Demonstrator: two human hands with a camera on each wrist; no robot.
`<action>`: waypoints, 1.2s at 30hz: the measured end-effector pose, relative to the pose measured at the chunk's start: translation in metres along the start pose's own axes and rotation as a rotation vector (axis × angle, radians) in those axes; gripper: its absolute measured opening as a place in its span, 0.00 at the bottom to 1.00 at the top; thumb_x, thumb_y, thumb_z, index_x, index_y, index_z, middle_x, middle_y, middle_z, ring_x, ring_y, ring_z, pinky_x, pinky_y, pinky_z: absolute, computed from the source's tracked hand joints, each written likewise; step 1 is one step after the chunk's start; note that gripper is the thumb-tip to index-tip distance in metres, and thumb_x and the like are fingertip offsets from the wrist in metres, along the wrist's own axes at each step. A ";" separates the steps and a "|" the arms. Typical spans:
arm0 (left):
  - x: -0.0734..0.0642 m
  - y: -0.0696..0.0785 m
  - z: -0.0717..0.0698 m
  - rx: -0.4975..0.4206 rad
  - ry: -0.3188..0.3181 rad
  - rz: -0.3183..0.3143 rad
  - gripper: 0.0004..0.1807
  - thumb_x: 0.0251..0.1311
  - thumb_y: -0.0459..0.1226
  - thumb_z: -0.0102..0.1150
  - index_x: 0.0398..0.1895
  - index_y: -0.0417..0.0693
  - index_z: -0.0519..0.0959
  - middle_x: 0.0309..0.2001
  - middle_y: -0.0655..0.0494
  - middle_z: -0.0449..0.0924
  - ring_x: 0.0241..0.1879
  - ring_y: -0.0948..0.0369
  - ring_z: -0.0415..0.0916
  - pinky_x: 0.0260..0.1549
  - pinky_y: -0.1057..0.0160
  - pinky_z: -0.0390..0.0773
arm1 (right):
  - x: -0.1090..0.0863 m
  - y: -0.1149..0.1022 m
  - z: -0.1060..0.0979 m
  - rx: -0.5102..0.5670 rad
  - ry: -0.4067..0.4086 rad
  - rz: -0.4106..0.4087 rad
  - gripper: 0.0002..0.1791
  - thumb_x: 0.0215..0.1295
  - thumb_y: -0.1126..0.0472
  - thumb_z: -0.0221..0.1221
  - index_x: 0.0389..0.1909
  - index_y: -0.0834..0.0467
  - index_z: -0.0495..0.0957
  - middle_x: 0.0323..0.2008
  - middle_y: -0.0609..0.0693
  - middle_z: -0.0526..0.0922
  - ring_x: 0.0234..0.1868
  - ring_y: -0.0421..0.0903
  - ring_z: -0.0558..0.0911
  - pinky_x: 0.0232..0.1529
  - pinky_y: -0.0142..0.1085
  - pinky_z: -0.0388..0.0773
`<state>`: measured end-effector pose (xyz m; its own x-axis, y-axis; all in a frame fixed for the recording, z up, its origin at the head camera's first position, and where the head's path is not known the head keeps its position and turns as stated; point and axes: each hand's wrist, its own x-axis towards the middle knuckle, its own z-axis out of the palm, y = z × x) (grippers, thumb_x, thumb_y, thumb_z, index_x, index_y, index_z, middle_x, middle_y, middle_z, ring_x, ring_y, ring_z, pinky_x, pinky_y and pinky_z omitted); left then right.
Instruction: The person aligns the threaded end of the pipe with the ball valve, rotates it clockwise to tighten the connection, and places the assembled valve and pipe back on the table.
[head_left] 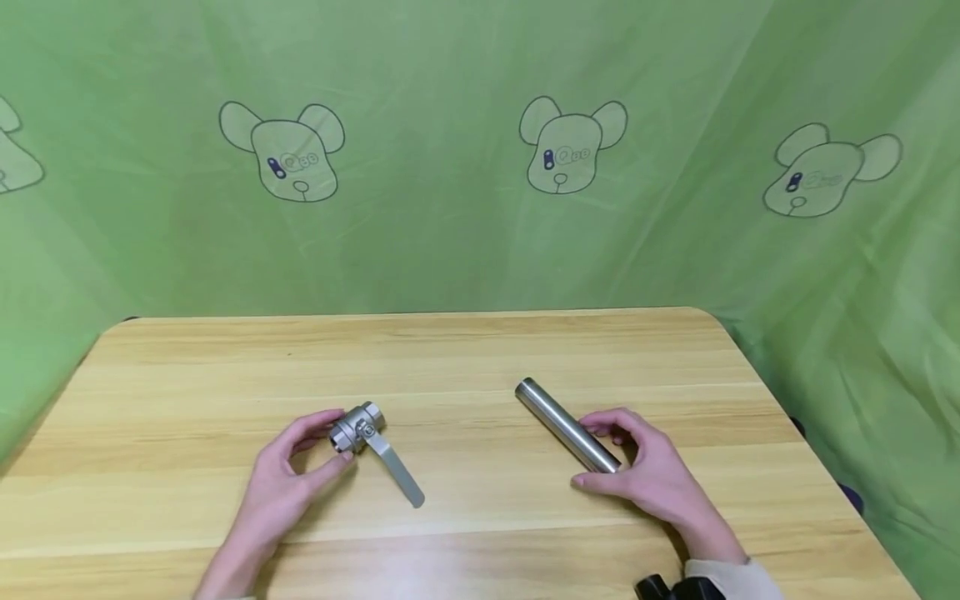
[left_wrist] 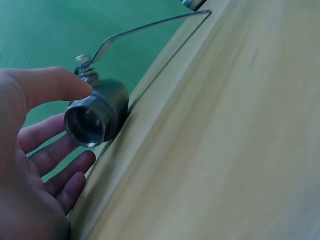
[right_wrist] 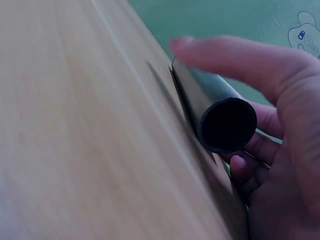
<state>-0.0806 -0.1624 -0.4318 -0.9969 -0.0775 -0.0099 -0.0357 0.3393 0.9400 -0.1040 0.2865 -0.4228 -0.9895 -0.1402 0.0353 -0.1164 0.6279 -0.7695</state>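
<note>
The left hand [head_left: 276,477] pinches one end of the metal valve [head_left: 357,428] between thumb and fingers. The right hand [head_left: 660,475] curves loosely about the pipe's [head_left: 564,423] near end; whether it grips, I cannot tell. Wood-grain tabletop [head_left: 480,508], green curtain [head_left: 427,208] behind.

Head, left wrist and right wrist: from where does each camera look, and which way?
Head: worn on the head, facing forward and down over the table; left hand and right hand show.
Left wrist: on that wrist, facing the valve; left fingers show.
Right wrist: on that wrist, facing the metal tube; right fingers show.
Both wrist views share the table and green cloth.
</note>
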 end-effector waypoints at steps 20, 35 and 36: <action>0.008 0.008 0.017 0.044 0.063 -0.024 0.33 0.55 0.25 0.76 0.67 0.45 0.81 0.63 0.47 0.81 0.62 0.54 0.77 0.68 0.70 0.75 | 0.000 -0.001 0.002 0.057 -0.002 -0.015 0.32 0.51 0.58 0.83 0.60 0.43 0.87 0.49 0.45 0.88 0.49 0.39 0.81 0.49 0.29 0.77; 0.007 0.000 0.018 0.054 -0.002 0.146 0.50 0.48 0.20 0.74 0.78 0.52 0.72 0.66 0.44 0.75 0.63 0.44 0.78 0.76 0.36 0.69 | 0.002 -0.001 0.004 -0.011 -0.016 -0.064 0.39 0.48 0.61 0.84 0.65 0.46 0.83 0.45 0.47 0.83 0.47 0.38 0.79 0.48 0.26 0.77; 0.007 0.000 0.019 0.061 0.008 0.159 0.49 0.47 0.19 0.75 0.76 0.51 0.73 0.64 0.44 0.76 0.61 0.45 0.78 0.75 0.35 0.71 | 0.002 -0.001 0.004 0.005 -0.018 -0.062 0.39 0.48 0.63 0.83 0.65 0.49 0.83 0.45 0.48 0.83 0.47 0.38 0.79 0.49 0.26 0.77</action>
<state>-0.0887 -0.1447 -0.4381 -0.9898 -0.0254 0.1401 0.1180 0.4038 0.9072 -0.1055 0.2827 -0.4250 -0.9786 -0.1928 0.0714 -0.1770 0.6137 -0.7694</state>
